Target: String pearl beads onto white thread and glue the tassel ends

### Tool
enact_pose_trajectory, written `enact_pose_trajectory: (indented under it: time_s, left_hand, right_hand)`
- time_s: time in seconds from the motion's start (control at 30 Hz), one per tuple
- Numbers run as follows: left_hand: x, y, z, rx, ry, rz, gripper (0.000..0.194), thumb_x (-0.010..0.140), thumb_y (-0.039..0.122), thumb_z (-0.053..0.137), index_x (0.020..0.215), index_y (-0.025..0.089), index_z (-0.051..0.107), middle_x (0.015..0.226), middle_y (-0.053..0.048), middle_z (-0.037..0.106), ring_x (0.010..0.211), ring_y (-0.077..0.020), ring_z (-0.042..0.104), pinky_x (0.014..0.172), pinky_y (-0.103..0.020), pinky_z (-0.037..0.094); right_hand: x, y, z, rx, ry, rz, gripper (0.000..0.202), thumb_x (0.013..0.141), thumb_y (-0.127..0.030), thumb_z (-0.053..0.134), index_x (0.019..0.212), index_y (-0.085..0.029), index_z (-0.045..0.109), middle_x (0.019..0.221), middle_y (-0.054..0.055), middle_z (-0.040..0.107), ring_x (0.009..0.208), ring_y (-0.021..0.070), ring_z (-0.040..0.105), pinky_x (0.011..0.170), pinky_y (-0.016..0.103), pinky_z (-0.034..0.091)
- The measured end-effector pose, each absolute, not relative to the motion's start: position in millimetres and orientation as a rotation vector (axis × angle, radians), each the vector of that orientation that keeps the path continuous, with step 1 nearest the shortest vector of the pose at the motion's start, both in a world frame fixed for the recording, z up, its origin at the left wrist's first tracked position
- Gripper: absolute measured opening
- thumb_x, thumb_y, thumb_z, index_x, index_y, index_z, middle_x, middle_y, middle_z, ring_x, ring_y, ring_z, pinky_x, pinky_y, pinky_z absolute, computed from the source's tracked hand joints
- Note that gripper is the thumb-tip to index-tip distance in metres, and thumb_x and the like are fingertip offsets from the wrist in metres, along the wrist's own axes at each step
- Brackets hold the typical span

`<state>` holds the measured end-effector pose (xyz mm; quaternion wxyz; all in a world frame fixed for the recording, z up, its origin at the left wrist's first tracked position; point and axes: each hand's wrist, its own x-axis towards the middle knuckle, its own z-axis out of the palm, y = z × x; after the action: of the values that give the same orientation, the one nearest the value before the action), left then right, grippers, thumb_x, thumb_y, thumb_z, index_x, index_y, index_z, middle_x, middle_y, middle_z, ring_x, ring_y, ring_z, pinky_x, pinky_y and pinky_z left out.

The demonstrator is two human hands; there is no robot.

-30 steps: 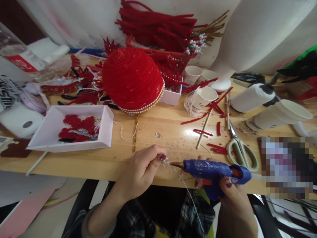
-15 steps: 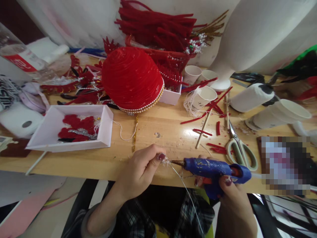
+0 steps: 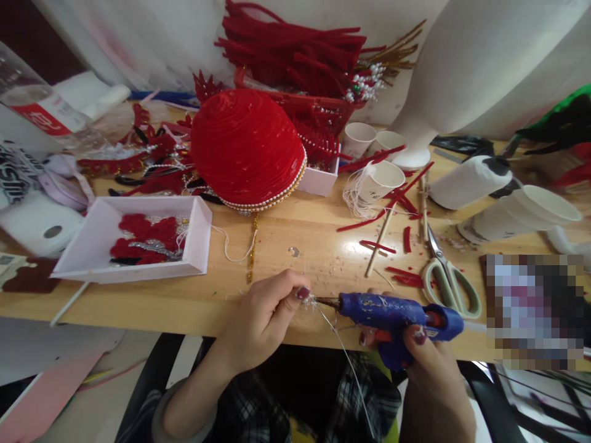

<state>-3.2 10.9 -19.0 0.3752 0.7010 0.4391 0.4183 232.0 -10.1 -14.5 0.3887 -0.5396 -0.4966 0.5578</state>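
Pinching a small silvery piece (image 3: 311,301), the left hand (image 3: 261,320) keeps thumb and forefinger closed on it. Right hand (image 3: 436,369): fingers wrapped round the grip of a blue glue gun (image 3: 381,311), nozzle pointing at the left fingertips; cannot tell whether it touches the piece. Thin wire (image 3: 351,357) trails from the pinched piece down toward the lap.

Scissors (image 3: 447,286) lie just beyond the right fingers, blades pointing away. Short red strips (image 3: 406,240) and a wooden stick (image 3: 379,243) scatter between them and the ground ahead of the left fingers. A red dome (image 3: 247,147), pearl-trimmed at its rim, stands well beyond the left fingers; a gold strip (image 3: 251,255) runs from under it toward them.

Pale wood worktop (image 3: 277,246), crumbs and scraps ahead of both hands. White wall (image 3: 152,37) at the far side; white mannequin form (image 3: 443,80) beyond the right fingers.

Left of the left fingers, a white box (image 3: 138,271): red fluffy pieces, pearly beads, a silver item. Farthest out, a red basket (image 3: 318,104) heaped with red stems. Paper cup (image 3: 388,175) beyond the gun, white threads draped over its side.
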Motion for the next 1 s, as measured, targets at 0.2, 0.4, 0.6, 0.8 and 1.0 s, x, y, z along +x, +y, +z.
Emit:
enact_pose_trajectory:
  time_s: [0.2,0.4,0.6,0.8,1.0]
  left_hand:
    - [-4,10,-23,1.786,1.169,1.089,0.017,0.105,0.02,0.044,0.095,0.027,0.057,0.085,0.008,0.067,0.072,-0.0081,0.059,0.07,-0.018,0.044]
    - [-3,11,-22,1.793,1.196,1.053,0.018,0.105,0.023,0.043,0.093,0.025,0.057,0.076,0.007,0.061,0.066,-0.0095,0.056,0.065,-0.02,0.043]
    - [-1,10,-22,1.686,1.278,1.07,0.023,0.105,0.028,0.042,0.087,0.023,0.056,0.064,0.007,0.048,0.056,-0.0102,0.049,0.055,-0.021,0.039]
    - [4,13,-25,1.529,1.411,1.278,0.026,0.103,0.029,0.043,0.082,0.022,0.056,0.063,0.005,0.046,0.055,-0.0112,0.045,0.053,-0.022,0.038]
    - [6,16,-27,1.384,1.528,1.482,0.025,0.102,0.034,0.046,0.081,0.022,0.054,0.062,0.005,0.045,0.051,-0.0116,0.043,0.049,-0.021,0.039]
  right_hand:
    - [232,-13,-15,-1.427,-1.208,1.395,0.054,0.077,-0.075,0.064,0.061,-0.024,0.071,0.07,0.01,0.074,0.079,0.0343,0.072,0.07,0.041,0.057]
    - [227,-14,-23,-1.431,-1.028,1.235,0.057,0.077,-0.078,0.06,0.073,-0.023,0.073,0.065,0.009,0.073,0.07,0.0323,0.072,0.062,0.041,0.057]
    - [228,5,-18,-1.804,-1.018,0.764,0.049,0.075,-0.067,0.071,0.083,-0.019,0.076,0.082,0.01,0.077,0.083,0.0333,0.073,0.066,0.039,0.057]
    - [222,23,-9,-1.977,-1.367,0.629,0.044,0.077,-0.061,0.065,0.092,-0.021,0.077,0.082,0.008,0.077,0.087,0.0346,0.071,0.079,0.045,0.056]
    - [232,3,-11,-1.968,-1.473,0.549,0.048,0.077,-0.058,0.068,0.104,-0.019,0.064,0.091,0.01,0.073,0.077,0.0289,0.069,0.071,0.04,0.055]
